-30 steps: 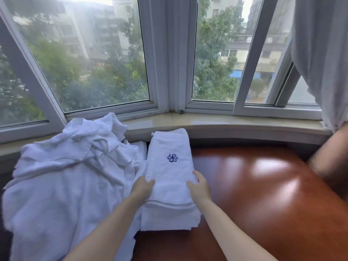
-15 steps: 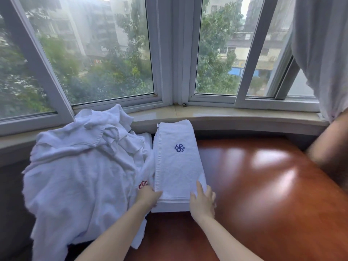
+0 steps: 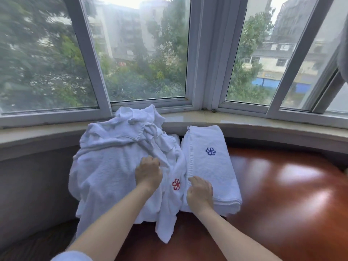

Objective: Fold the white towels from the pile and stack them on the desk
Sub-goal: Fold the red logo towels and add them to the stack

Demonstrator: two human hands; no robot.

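Since the earlier frame the left hand (image 3: 148, 172) had left the folded stack (image 3: 209, 166) and gone onto the pile of loose towels (image 3: 116, 162) just beside it, fingers curled into the cloth near a red flower mark (image 3: 176, 184). Its fingertips were buried, so whether it truly gripped a fold was hard to tell. The right hand (image 3: 200, 193) rested on the stack's near left edge, fingers loosely bent, apparently gripping nothing. Both heaps sat at the back left of the desk (image 3: 282, 194), under the window sill (image 3: 263, 122). The pick would probably go best by catching one towel's hem, not a bunch, and lifting it free while the right hand steadied the stack.
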